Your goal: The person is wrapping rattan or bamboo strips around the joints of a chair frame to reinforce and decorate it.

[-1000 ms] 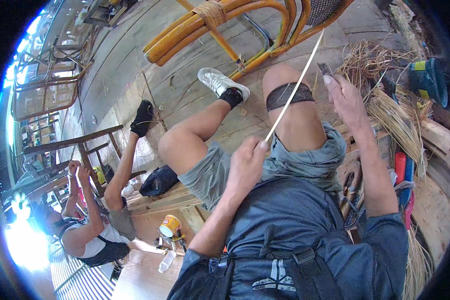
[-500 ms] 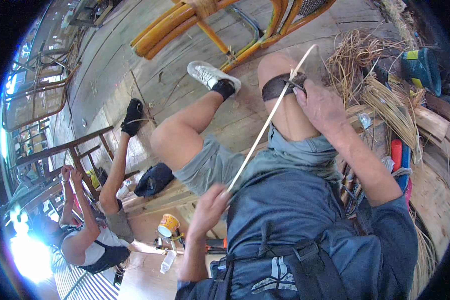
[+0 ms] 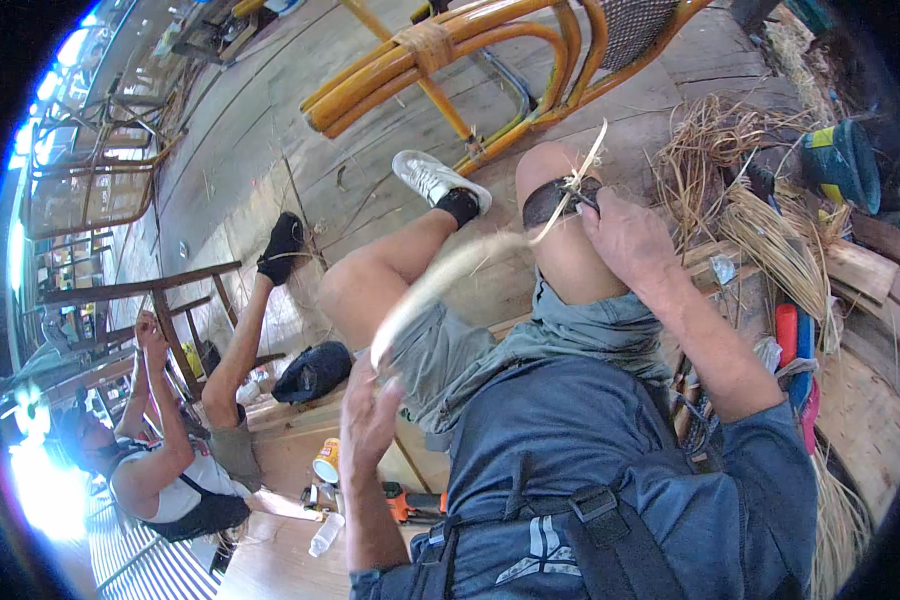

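We pinch a pale cane strip (image 3: 450, 285) in our closed left hand (image 3: 368, 415) while our right hand (image 3: 625, 240) grips it at the knee strap (image 3: 550, 200).

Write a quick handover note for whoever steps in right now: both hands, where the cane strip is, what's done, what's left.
Left hand: grips the lower end of the pale rattan strip, blurred in motion.
Right hand: pinches the strip's upper end against the black knee band, on the raised right knee.
Nearby: rattan chair frame on the floor ahead, loose cane bundle at right.
Done: strip is stretched between both hands.
Left: cannot tell.
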The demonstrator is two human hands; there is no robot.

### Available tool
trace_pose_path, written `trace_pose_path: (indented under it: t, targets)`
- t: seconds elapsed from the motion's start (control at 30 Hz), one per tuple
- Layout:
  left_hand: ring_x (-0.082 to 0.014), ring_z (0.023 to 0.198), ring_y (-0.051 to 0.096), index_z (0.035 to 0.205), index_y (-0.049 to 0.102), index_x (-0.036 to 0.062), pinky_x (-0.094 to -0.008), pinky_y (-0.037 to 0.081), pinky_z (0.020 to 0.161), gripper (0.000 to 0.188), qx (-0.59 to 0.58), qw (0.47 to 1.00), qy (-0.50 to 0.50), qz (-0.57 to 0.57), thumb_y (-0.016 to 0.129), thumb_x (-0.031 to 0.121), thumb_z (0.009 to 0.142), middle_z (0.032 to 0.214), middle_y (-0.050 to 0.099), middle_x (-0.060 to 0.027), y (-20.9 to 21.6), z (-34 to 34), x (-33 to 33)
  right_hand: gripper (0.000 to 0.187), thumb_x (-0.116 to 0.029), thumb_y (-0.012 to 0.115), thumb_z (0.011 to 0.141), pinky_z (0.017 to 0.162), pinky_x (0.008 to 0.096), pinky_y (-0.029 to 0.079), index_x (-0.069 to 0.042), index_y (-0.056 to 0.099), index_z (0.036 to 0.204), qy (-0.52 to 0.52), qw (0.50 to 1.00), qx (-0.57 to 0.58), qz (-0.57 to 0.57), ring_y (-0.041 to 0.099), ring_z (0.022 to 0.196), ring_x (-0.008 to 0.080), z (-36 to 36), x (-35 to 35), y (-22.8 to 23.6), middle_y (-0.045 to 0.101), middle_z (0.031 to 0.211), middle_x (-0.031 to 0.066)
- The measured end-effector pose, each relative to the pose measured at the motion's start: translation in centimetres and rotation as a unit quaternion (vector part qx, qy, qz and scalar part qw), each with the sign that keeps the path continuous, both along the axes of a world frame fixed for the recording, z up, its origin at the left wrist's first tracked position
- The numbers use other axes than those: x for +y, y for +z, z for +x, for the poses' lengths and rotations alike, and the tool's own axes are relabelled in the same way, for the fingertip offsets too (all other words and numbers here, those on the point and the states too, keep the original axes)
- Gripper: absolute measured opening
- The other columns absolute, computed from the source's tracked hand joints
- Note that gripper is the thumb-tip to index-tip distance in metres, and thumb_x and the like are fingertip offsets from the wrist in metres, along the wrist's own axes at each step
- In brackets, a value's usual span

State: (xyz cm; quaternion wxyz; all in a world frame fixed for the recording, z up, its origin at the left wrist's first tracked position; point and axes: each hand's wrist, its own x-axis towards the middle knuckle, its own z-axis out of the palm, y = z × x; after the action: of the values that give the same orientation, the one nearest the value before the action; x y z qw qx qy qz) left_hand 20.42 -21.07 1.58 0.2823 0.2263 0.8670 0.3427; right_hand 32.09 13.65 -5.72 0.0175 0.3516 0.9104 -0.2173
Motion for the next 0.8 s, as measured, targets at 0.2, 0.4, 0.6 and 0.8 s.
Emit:
trace_pose_path:
  t: [0.2,0.4,0.6,0.8]
  targets:
    - [-0.0298,0.113,0.055,0.124,0.053,-0.0012,-0.0383,0.042,0.094,0.069,-0.550,0.798,-0.096,0.228,0.026,0.057,0.096,0.128,0.053,-0.0152,-1.1,-2.2,11.0,0.031,-0.034,0.050,0.091,0.069,0.0516,0.050,-0.003,0.053,0.094,-0.022,1.000,0.003,-0.021,0.062,0.077,0.0425,0.6,0.3,0.3,0.064,0.083,0.0223]
    - [-0.0287,0.094,0.064,0.125,0.047,-0.0024,-0.0323,0.052,0.074,0.062,-0.561,0.822,-0.074,0.064,0.038,0.051,0.096,0.110,0.061,-0.0173,-1.8,-2.8,14.3,0.030,-0.033,0.050,0.092,0.069,0.0526,0.048,-0.003,0.051,0.094,-0.008,0.999,0.022,-0.029,0.061,0.080,0.0440,0.6,0.5,0.2,0.063,0.082,0.0250]
    - [-0.0127,0.079,0.064,0.118,0.053,0.0008,-0.0219,0.051,0.063,0.036,-0.313,0.932,-0.161,-0.087,0.051,0.029,0.095,0.095,0.062,-0.0074,-2.5,-3.9,14.9,0.028,-0.031,0.053,0.091,0.067,0.0519,0.048,-0.003,0.052,0.092,0.000,0.999,0.031,-0.010,0.061,0.077,0.0432,0.5,0.6,0.0,0.063,0.081,0.0239]
    - [-0.0118,0.070,0.061,0.101,0.061,0.0002,-0.0224,0.050,0.057,0.029,-0.412,0.906,-0.099,0.005,0.054,0.027,0.092,0.089,0.061,-0.0055,-3.9,-3.7,17.1,0.029,-0.032,0.053,0.090,0.064,0.0493,0.050,-0.003,0.052,0.089,0.010,1.000,0.018,0.004,0.063,0.072,0.0405,0.3,0.6,-0.4,0.063,0.079,0.0215]
